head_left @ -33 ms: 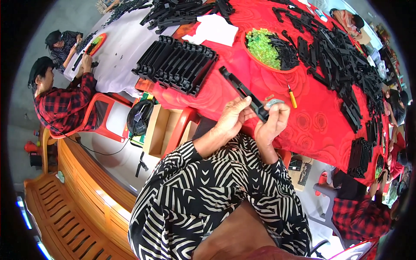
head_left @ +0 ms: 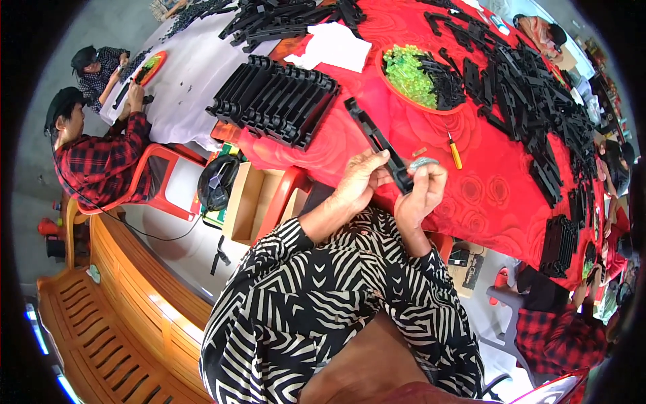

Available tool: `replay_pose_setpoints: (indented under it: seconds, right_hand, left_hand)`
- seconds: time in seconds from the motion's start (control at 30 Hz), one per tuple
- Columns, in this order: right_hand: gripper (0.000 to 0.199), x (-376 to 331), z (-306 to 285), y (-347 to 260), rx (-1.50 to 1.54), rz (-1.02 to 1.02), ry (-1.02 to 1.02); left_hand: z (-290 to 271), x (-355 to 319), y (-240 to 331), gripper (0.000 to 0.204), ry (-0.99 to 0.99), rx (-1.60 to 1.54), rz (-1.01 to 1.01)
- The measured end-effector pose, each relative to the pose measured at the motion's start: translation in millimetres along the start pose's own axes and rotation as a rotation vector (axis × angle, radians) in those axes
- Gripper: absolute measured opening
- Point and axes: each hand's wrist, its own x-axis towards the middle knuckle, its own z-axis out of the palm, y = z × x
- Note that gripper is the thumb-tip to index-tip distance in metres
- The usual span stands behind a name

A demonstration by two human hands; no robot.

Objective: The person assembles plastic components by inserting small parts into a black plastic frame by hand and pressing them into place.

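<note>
A long black plastic part (head_left: 378,143), slotted along its length, is held tilted above the near edge of the red-covered table. My left hand (head_left: 361,180) is closed on its side, the thumb lying along the edge. My right hand (head_left: 420,196) pinches its lower end between thumb and fingers. Just beyond the right fingertips shows a small shiny greyish-green thing (head_left: 423,162); whether it is held or lies on the cloth I cannot tell. Ahead to the left, similar black parts stand in a neat row (head_left: 274,101).
An orange-rimmed bowl (head_left: 431,112) holds green pieces and small black parts. A yellow-handled screwdriver (head_left: 455,151) lies near it. Black parts heap (head_left: 531,101) at the right. A white cloth (head_left: 333,46) lies behind the row. A cardboard box (head_left: 250,202) stands left, and co-workers sit around.
The black plastic part has turned slightly more upright, its far end shifting a little to the right. Both hands keep their hold.
</note>
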Motion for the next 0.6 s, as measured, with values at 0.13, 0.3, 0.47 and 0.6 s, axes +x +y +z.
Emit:
replay_pose_setpoints:
  seconds: [0.13, 0.3, 0.47, 0.6]
  right_hand:
    - [0.008, 0, -15, 2, 0.082, 0.105, 0.004]
    - [0.017, 34, -38, 19, 0.018, 0.338, 0.013]
    - [0.035, 56, -36, 30, -0.043, 0.494, -0.036]
    - [0.039, 60, -34, 35, -0.027, 0.543, -0.052]
  left_hand:
    - [-7, 5, 26, 0.020, 0.032, 0.399, -0.163]
    - [-15, 9, 44, 0.022, 0.015, 0.597, -0.305]
    - [-21, 10, 36, 0.017, -0.087, 0.952, -0.158]
    - [-33, 11, 26, 0.019, -0.120, 1.106, -0.065]
